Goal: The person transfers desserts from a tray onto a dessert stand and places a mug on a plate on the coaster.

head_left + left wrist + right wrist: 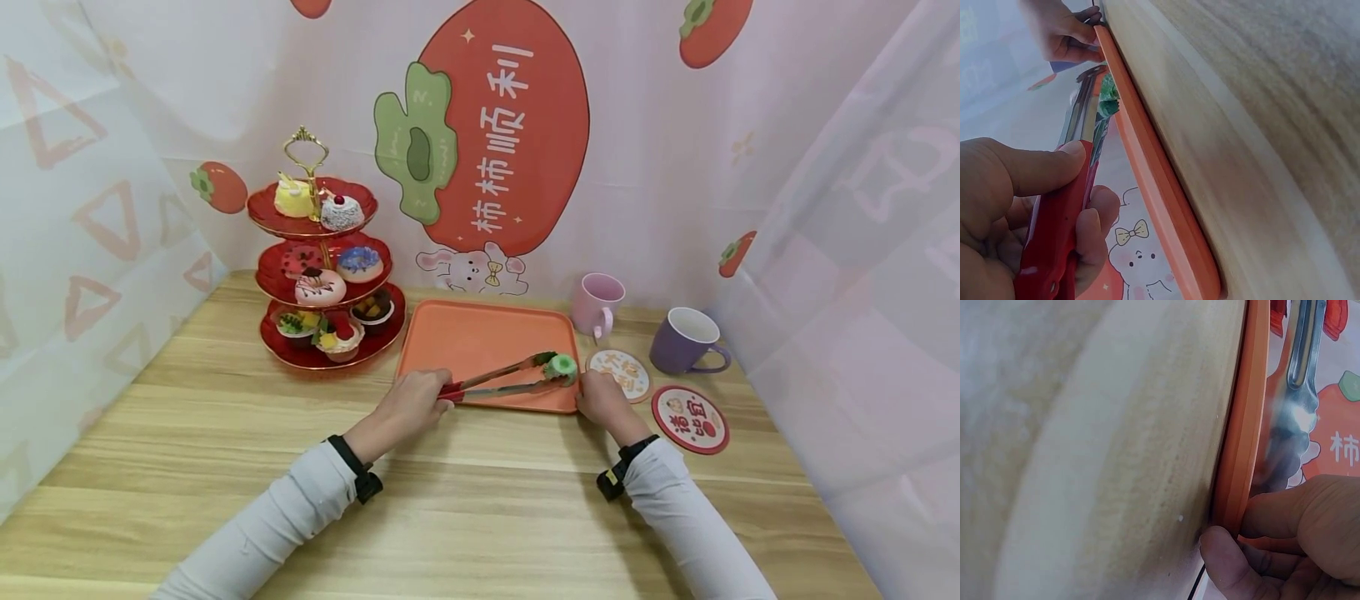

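My left hand [415, 402] grips the red handles of metal tongs [1054, 225] at the near left part of an orange tray [465, 333]. Pointing right, the tongs reach over the tray, and at their tips is a small green cake-like piece [561, 367] with a pale top. It appears to lie between the two tips, above the tray's right side; whether it touches the tray I cannot tell. The right hand [603, 400] pinches the tray's near right corner between thumb and finger, seen closely in the right wrist view.
Left of the tray stands a three-tier red stand [270, 346] bearing several cakes, donuts and cupcakes. A pink mug [600, 302] is behind the tray's right end, with a purple mug [678, 346] further right. Two round coasters, one white [621, 375], one red-rimmed [690, 419], lie nearby.
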Demonstrator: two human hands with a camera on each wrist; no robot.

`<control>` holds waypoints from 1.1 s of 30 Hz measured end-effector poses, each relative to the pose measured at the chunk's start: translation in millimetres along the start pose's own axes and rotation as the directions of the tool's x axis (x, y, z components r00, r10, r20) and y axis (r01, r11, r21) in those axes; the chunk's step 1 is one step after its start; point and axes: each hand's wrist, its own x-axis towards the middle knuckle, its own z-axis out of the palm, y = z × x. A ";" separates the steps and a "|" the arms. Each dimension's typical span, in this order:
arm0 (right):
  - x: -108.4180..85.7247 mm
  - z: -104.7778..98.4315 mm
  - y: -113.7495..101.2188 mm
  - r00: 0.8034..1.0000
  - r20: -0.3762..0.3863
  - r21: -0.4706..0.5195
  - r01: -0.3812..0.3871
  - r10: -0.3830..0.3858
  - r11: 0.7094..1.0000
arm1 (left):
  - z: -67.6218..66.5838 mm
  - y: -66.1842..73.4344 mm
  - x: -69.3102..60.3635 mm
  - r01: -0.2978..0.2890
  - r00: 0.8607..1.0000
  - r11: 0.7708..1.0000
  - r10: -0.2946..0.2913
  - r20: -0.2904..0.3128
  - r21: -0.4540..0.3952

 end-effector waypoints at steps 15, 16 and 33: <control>-0.9 0.5 -1.4 1.000 0.003 0.004 0.005 -0.005 1.000 | 0.1 -2.6 -2.8 0.014 1.000 0.999 -0.014 0.000 -0.047; -1.2 0.6 -1.2 1.000 0.002 0.005 0.008 -0.008 1.000 | -0.4 -3.1 -3.7 0.018 1.000 0.998 -0.018 0.001 -0.057; -0.6 1.1 1.2 1.000 -0.009 0.005 0.005 -0.005 1.000 | -18.7 -22.6 -24.2 0.012 0.999 1.000 -0.012 -0.048 -0.008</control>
